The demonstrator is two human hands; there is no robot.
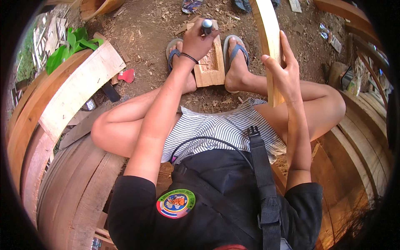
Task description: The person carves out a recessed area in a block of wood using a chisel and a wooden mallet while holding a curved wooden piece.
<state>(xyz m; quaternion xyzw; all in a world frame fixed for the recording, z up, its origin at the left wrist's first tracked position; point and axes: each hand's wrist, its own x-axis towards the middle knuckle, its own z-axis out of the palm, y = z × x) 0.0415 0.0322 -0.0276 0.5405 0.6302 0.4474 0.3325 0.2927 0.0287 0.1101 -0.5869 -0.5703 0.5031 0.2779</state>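
My left hand (pixel 197 41) is closed round the dark handle of a chisel (pixel 206 26), whose pale blue butt points up. Its blade is hidden beneath the hand. Under it lies a pale wooden block (pixel 210 79) with a rectangular hollow cut into its top, set on the ground between my feet. In my right hand (pixel 284 71) is a long, thick wooden bar (pixel 268 29), held along its side with the thumb across one edge. The bar's far end runs out of the top of the view.
Curved boards (pixel 79 91) and green leaves (pixel 73 46) are at the left. More timber (pixel 362 125) lies at the right. Wood chips cover the dirt ground (pixel 141 37), with a red scrap (pixel 126 76) near my left knee. My sandalled feet (pixel 236 54) flank the block.
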